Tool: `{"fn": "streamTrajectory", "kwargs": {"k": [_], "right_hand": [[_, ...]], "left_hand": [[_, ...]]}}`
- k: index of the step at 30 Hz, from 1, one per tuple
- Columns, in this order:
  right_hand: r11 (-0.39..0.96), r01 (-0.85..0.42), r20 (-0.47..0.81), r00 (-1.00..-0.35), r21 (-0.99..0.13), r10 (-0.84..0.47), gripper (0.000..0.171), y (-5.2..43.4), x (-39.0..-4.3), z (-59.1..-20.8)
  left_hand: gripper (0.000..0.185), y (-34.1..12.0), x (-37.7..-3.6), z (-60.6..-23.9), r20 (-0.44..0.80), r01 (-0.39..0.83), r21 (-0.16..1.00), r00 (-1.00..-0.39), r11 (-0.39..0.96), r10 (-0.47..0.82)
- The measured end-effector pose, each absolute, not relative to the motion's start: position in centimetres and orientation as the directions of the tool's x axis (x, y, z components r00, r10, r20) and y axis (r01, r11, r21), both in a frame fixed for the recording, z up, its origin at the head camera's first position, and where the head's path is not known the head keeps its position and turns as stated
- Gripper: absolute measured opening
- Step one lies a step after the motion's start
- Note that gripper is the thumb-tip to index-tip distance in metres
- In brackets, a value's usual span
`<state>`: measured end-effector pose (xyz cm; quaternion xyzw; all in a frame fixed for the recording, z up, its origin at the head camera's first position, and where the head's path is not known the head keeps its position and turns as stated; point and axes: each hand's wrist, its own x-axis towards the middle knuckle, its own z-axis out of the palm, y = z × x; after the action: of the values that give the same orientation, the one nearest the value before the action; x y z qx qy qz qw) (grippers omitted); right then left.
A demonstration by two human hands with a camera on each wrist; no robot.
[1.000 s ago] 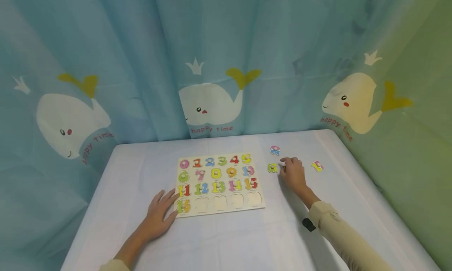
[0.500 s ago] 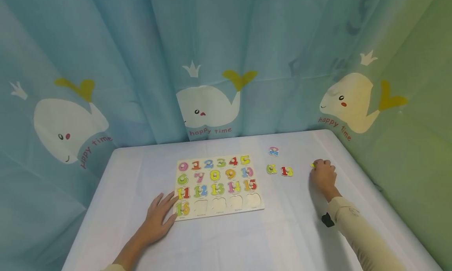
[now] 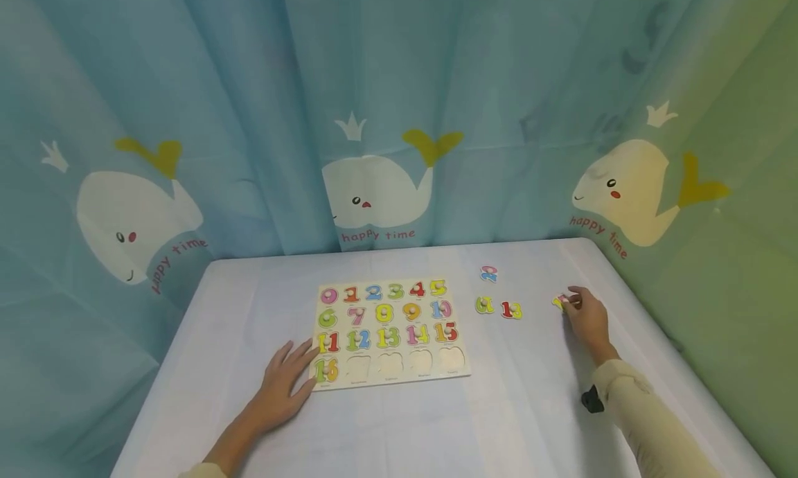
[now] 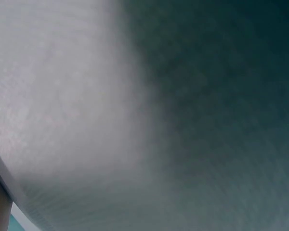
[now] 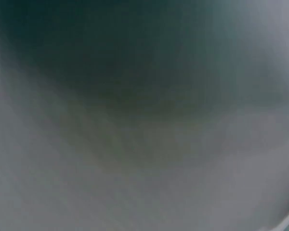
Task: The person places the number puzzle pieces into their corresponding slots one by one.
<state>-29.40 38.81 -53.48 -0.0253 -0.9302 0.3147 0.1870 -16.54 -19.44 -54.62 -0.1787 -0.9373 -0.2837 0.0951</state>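
In the head view, my right hand (image 3: 588, 320) pinches a small yellow-and-pink number puzzle piece (image 3: 557, 303) with thumb and forefinger, over the right part of the table. The fingertips partly cover that piece. My left hand (image 3: 283, 382) lies with its fingers spread, fingertips on the left edge of the wooden number puzzle board (image 3: 399, 382). Colourful knobbed numbers from 0 to 16 sit in the board. Several bare recesses run along its bottom row. Both wrist views are blurred and show only pale and dark green areas, with no held thing visible.
Between the board and my right hand lie a green-and-yellow number piece (image 3: 484, 305) and a red-and-yellow one (image 3: 511, 310). A pink-and-blue piece (image 3: 489, 274) lies farther back. Behind the white-covered table (image 3: 399, 436) hangs a blue curtain (image 3: 262, 118) with whale prints.
My right hand has moved right, from over the red-and-yellow piece to the yellow-and-pink piece. It uncovered the red-and-yellow piece. My left hand has stayed at the board's edge.
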Motion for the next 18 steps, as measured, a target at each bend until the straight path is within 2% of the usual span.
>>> {"fn": "streamTrajectory", "kwargs": {"k": [7,12,18], "right_hand": [[0.765,-0.115,0.344,-0.928,-0.634,0.146,0.036,36.2,-29.7,-52.8],[0.763,-0.180,0.329,-0.943,-0.620,0.045,0.039,32.0,-29.8,-51.6],[0.720,-0.324,0.356,-0.928,-0.614,-0.114,0.037,26.4,-28.7,-51.3]], "left_hand": [[0.050,-19.8,-16.6,-54.2,0.232,0.364,0.490,-0.930,0.792,0.284],[0.050,-20.0,-16.7,-54.5,0.238,0.368,0.483,-0.928,0.795,0.285],[0.050,-19.6,-16.7,-54.7,0.249,0.381,0.488,-0.923,0.785,0.293]]}}
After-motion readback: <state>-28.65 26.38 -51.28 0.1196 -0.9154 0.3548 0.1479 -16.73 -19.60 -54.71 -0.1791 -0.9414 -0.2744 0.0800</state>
